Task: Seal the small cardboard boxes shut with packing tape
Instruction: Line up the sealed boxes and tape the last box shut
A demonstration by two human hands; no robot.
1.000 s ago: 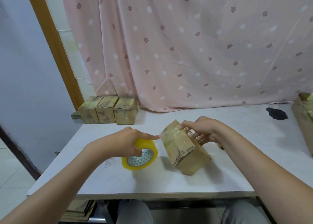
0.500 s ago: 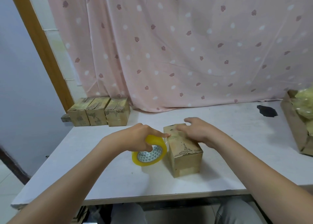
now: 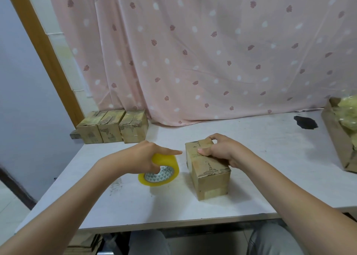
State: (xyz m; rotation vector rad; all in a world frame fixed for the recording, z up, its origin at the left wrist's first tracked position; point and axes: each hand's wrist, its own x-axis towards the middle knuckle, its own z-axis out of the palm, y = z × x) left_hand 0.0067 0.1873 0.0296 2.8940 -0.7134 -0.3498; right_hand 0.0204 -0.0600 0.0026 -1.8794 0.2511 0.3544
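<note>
My left hand (image 3: 139, 159) grips the tape roll (image 3: 159, 172), thumb hooked through its core, fingers curled over the yellow rim, index finger straight out toward the box (image 3: 209, 174). The roll hangs just beside the box's left face, low over the table (image 3: 270, 158). My right hand (image 3: 222, 151) rests on the box top at its far end, thumb pressing down on the strip along the seam, fingers bent over the far edge. The box sits near the table's middle, in front of me.

I judge the step to be laying the strip down and parting it from the roll. To do it well I should keep the thumb firm on the seam so the flaps stay shut, pull the roll tight and low so the tape lies flat without wrinkles, then rub along the strip to bond it. Whether tape spans from roll to box I cannot tell; it is too clear to see.

The table is white and scuffed, with a dark patch (image 3: 305, 122) at the far right. Three boxes (image 3: 114, 126) stand in a row at the far left corner. A larger carton (image 3: 338, 137) with yellowish filling sits at the right edge. A pink spotted curtain (image 3: 193, 52) hangs behind
</note>
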